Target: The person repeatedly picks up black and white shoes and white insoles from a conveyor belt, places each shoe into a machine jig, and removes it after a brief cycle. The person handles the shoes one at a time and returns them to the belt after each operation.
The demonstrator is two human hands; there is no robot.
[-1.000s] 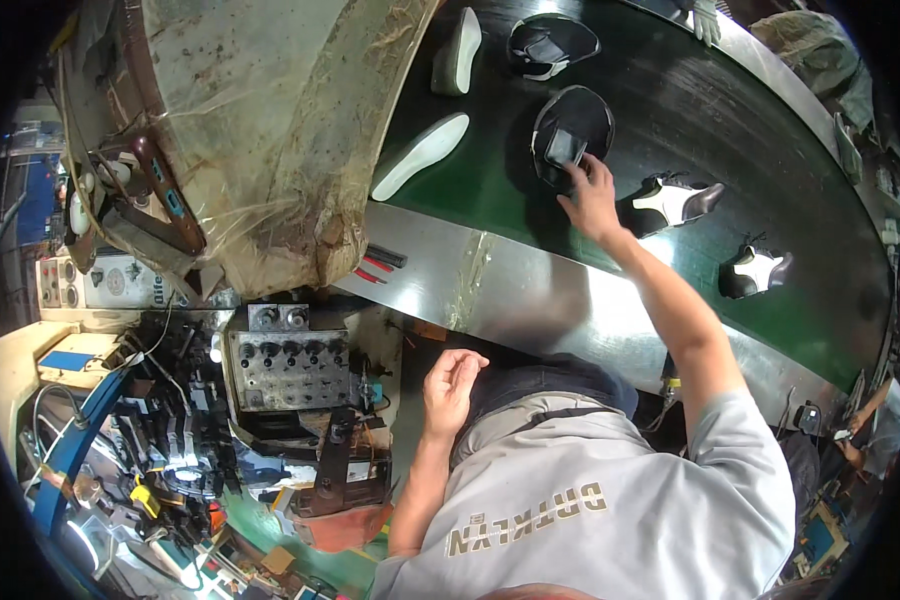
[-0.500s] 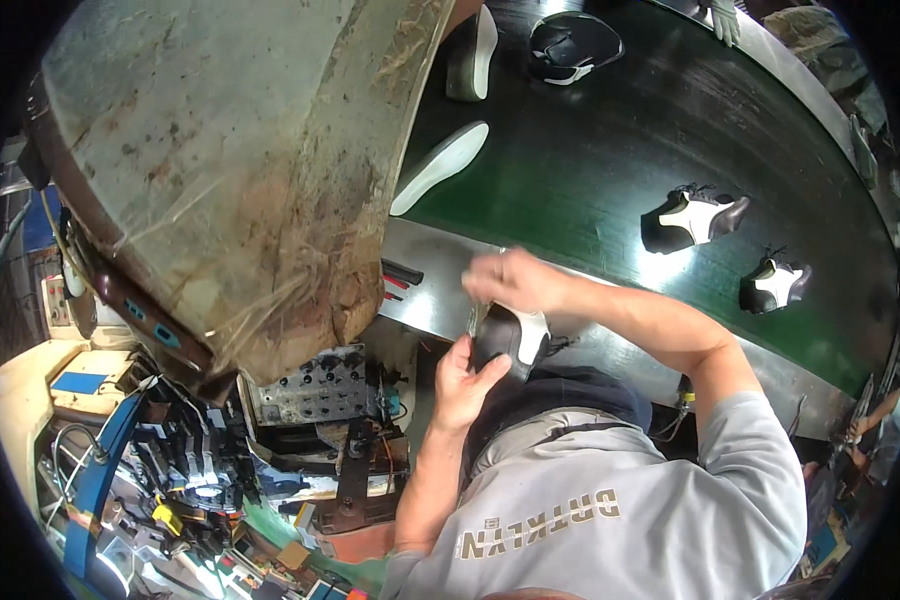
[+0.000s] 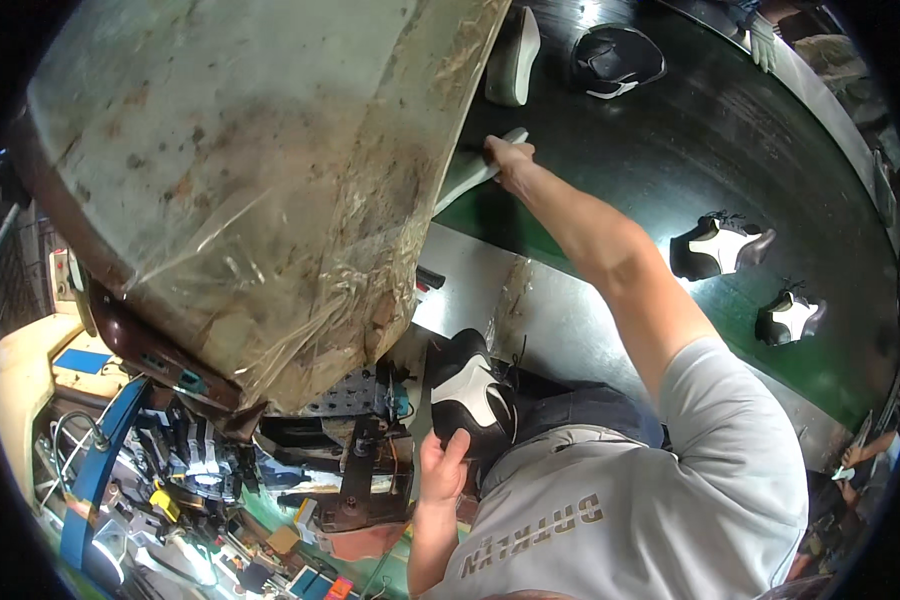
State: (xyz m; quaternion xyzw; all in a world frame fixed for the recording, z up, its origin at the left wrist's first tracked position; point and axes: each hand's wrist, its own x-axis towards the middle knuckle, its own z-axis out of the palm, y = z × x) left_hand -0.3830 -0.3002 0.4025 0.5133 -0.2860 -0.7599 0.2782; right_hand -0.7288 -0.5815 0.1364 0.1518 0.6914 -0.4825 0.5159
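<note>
Hands apart, my left hand (image 3: 442,468) grips the black-and-white shoe upper (image 3: 467,392) short of the near edge of the belt (image 3: 620,150), while my right hand (image 3: 511,160), now moved beyond that edge, grasps a white sole (image 3: 464,183).

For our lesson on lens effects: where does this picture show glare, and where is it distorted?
Head view: white glare on the dark green surface, just below the larger-looking laced shoe; glints on the clear plastic sheeting. Head view: fisheye bending bows the metal rail along the far edge, and black fills the corners.
</note>
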